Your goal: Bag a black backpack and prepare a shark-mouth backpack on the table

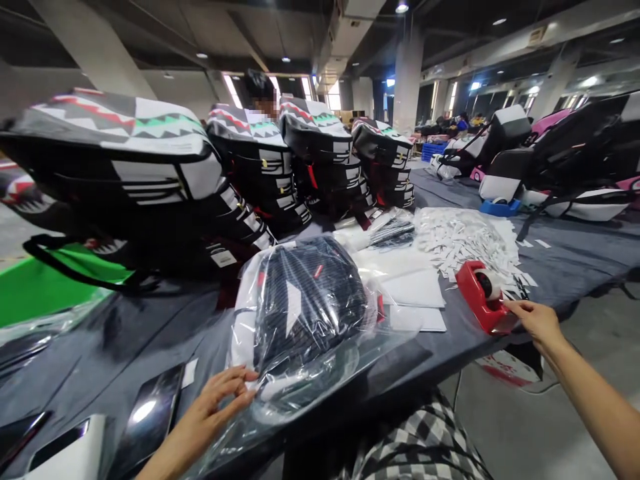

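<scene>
A backpack (310, 293) with dark stripes lies in front of me inside a clear plastic bag (320, 373). My left hand (220, 397) rests at the bag's near left edge, fingers stretched out and thumb apart from them. To the right stands a red tape dispenser (473, 293) holding a roll of tape (489, 283). At its cutting end, my right hand (540, 323) has thumb and index finger pinched together on the tape's end; the strip itself is barely visible.
Stacked black, grey and white backpacks (165, 153) line the table's back. Near the dispenser are a heap of white slips (460, 243) and white paper sheets (415, 293). Phones (155, 407) lie at left by a green bin (60, 280). A person (263, 93) is behind the stacks.
</scene>
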The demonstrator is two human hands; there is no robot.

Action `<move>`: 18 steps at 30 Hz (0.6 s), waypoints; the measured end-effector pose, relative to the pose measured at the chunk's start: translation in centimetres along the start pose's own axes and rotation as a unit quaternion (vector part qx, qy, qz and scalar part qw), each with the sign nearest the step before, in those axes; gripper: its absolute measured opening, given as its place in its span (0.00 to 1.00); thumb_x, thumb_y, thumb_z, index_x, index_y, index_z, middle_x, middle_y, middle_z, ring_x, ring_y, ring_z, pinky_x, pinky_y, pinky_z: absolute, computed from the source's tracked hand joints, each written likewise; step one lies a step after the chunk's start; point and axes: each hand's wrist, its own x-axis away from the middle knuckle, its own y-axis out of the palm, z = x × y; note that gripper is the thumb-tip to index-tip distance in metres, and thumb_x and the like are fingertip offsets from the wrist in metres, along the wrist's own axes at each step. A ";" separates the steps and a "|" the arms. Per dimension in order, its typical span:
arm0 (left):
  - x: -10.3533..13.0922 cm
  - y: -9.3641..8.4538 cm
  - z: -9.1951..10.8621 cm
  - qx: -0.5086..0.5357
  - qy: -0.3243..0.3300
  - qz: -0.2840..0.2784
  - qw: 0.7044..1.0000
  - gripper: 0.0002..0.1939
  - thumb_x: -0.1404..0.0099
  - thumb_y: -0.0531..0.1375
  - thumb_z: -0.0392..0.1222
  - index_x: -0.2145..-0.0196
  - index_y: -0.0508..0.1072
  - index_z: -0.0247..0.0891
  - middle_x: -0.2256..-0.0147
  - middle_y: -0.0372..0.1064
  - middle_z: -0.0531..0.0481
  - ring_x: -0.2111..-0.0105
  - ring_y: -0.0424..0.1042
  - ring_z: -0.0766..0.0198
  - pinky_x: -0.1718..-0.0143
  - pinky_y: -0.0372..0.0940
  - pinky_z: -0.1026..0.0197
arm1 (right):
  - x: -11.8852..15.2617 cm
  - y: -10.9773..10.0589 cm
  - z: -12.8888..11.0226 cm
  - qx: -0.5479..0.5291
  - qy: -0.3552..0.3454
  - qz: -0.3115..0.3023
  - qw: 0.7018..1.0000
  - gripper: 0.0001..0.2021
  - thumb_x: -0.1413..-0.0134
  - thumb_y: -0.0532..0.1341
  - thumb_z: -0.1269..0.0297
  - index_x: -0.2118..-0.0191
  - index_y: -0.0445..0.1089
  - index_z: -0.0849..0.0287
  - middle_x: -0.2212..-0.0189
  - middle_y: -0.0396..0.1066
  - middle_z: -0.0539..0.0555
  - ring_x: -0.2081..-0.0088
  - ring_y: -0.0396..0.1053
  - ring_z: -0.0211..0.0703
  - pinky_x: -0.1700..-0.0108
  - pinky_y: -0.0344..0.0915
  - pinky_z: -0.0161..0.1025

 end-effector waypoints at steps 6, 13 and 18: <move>0.0 -0.3 0.3 -0.001 -0.005 -0.010 1.000 0.28 0.47 0.60 0.74 0.75 0.79 0.45 0.50 0.77 0.44 0.41 0.68 0.42 0.36 0.61 0.42 | 2.9 -2.0 -1.1 0.015 0.013 0.015 1.000 0.24 0.57 0.55 0.41 0.69 0.73 0.57 0.64 0.75 0.65 0.59 0.70 0.63 0.60 0.63 0.51; 0.2 0.0 -0.4 0.010 -0.007 -0.005 1.000 0.27 0.46 0.61 0.73 0.75 0.78 0.45 0.50 0.76 0.44 0.40 0.67 0.42 0.36 0.60 0.40 | 7.9 -2.6 -1.7 -0.226 0.201 -0.015 0.953 0.18 0.62 0.66 0.45 0.72 0.67 0.53 0.75 0.67 0.54 0.72 0.64 0.47 0.74 0.59 0.40; 0.2 0.0 -0.1 0.048 0.011 -0.013 0.999 0.22 0.42 0.62 0.66 0.72 0.78 0.44 0.50 0.76 0.43 0.40 0.65 0.45 0.34 0.57 0.40 | 10.8 2.8 -5.4 -0.361 0.240 -0.184 0.882 0.25 0.68 0.69 0.46 0.76 0.54 0.54 0.80 0.52 0.44 0.80 0.48 0.31 0.81 0.47 0.28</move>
